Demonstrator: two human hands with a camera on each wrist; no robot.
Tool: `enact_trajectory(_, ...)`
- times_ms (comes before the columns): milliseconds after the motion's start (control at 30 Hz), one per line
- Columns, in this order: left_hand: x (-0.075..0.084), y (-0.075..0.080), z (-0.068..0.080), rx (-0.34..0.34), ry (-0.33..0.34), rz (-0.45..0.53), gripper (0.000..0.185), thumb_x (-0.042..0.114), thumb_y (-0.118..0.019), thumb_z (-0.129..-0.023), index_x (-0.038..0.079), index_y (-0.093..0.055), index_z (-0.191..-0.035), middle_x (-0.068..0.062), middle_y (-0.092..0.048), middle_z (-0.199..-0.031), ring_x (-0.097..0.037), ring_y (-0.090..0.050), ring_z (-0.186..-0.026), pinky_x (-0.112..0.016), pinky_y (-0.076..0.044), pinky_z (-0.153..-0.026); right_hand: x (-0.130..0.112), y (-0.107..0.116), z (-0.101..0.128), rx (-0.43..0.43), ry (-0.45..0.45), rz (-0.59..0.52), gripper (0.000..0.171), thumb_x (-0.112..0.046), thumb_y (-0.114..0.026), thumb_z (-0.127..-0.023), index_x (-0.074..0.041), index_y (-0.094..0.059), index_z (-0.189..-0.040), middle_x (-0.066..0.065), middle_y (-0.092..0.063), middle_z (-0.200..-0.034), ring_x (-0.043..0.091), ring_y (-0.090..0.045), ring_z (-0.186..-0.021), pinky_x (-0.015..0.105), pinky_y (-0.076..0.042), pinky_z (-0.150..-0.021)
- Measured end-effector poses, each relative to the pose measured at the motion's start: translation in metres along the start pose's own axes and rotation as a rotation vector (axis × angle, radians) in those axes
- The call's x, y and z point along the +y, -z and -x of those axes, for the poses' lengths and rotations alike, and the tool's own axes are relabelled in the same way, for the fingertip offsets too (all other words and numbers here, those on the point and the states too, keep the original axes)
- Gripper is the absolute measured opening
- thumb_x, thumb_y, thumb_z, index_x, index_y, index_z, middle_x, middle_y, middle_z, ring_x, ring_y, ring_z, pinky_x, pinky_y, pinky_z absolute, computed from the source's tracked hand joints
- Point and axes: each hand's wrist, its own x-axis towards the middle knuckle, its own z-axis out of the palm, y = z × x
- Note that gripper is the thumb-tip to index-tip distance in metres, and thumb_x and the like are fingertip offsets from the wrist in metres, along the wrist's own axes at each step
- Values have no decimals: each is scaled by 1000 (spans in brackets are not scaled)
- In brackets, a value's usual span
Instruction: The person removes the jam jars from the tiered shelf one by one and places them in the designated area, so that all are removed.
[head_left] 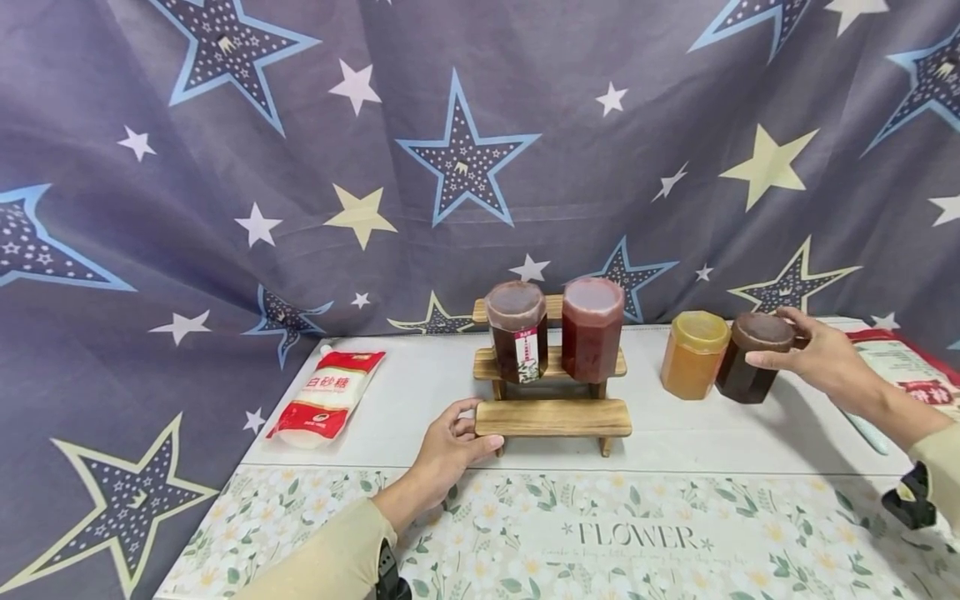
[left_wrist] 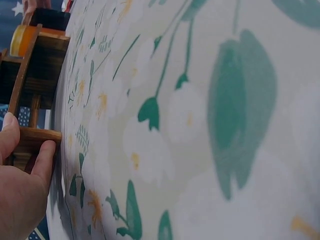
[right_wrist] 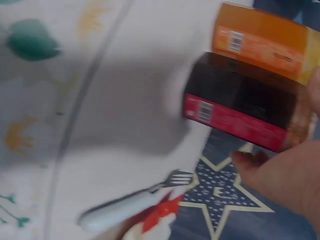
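While hands (head_left: pixel 450 442) (head_left: pixel 817 358) grip wooden rack (head_left: pixel 553 417) and dark jar (head_left: pixel 742 379), starry curtain (head_left: pixel 480 42) hangs behind white, flower-printed table (head_left: pixel 427 367)

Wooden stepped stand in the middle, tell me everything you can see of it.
The wooden stand looks like brown, streaky-grained wood, with three planks stepped upward toward the back, and short legs below. It stands upright on the table's white surface. A dark jar and a red jar stand on the middle plank, partly hiding the top one. The left hand grips the lowest plank's left end.
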Motion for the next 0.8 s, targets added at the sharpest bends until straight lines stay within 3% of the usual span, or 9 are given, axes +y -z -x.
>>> enact_trajectory(67,0,0,0,2,1,-1,67,1,-74,-82,3,-41,-140,-17,-63,-109,-18,-65,-91,-32,-58,-83,-8,6,-2,-24,-14,-1,99,-33,-75,-85,1,-11,-152,38,-37,-139,21,-52,-108,2,-37,-65)
enact_trajectory(167,1,0,0,2,3,0,67,1,-74,-82,3,-41,-140,-17,-63,-109,-18,-65,-91,-32,-58,-83,-22,15,-6,-14,-15,-6,98,-36,-73,-86,-4,-10,-154,35,-27,-147,48,-33,-130,20,-47,-87)
enact_trajectory(233,1,0,1,2,3,3,67,1,-74,-82,3,-41,-140,-17,-63,-109,-18,-65,-91,-32,-58,-83,-33,19,-8,-5,-14,-10,98,-38,-73,-86,-6,-10,-154,32,-24,-151,51,-26,-134,44,-45,-99)
enact_trajectory(300,1,0,1,1,3,5,67,1,-74,-82,3,-41,-140,-17,-63,-110,-18,-65,-91,-33,-58,-83,-44,22,-9,11,-4,-12,98,-38,-74,-85,-7,-12,-154,30,-24,-151,49,-25,-135,65,-32,-103)
enact_trajectory(367,1,0,1,1,2,3,66,1,-74,-82,4,-42,-140,-17,-63,-110,-18,-65,-91,-33,-58,-83,-53,23,-10,6,2,-37,99,-39,-73,-85,-8,-11,-155,28,-22,-153,48,-23,-137,68,-29,-104)
enact_trajectory(467,1,-1,1,2,1,1,66,1,-74,-82,4,-42,-140,-17,-63,-110,-18,-65,-91,-33,-58,-84,-65,23,-11,-4,6,-87,97,-38,-72,-86,-15,-10,-156,24,-21,-155,43,-23,-139,63,-28,-109)
enact_trajectory(567,1,-1,1,2,3,2,66,1,-74,-82,4,-42,-140,-17,-63,-110,-18,-65,-92,-33,-58,-84,-74,24,-13,-12,27,-106,92,-38,-71,-88,-26,-10,-156,19,-22,-156,37,-26,-139,40,-36,-112)
enact_trajectory(667,1,-1,1,4,5,1,66,0,-74,-82,4,-42,-140,-17,-63,-110,-18,-65,-91,-33,-58,-84,-82,24,-13,-17,57,-107,88,-35,-70,-88,-32,-13,-155,14,-26,-156,33,-29,-138,11,-43,-94)
enact_trajectory(800,2,-1,1,4,6,-3,67,1,-74,-82,4,-41,-140,-17,-63,-110,-18,-65,-92,-32,-58,-83,-93,19,-14,-36,84,-136,88,-31,-71,-89,-31,-14,-155,13,-28,-154,31,-29,-139,1,-42,-77)
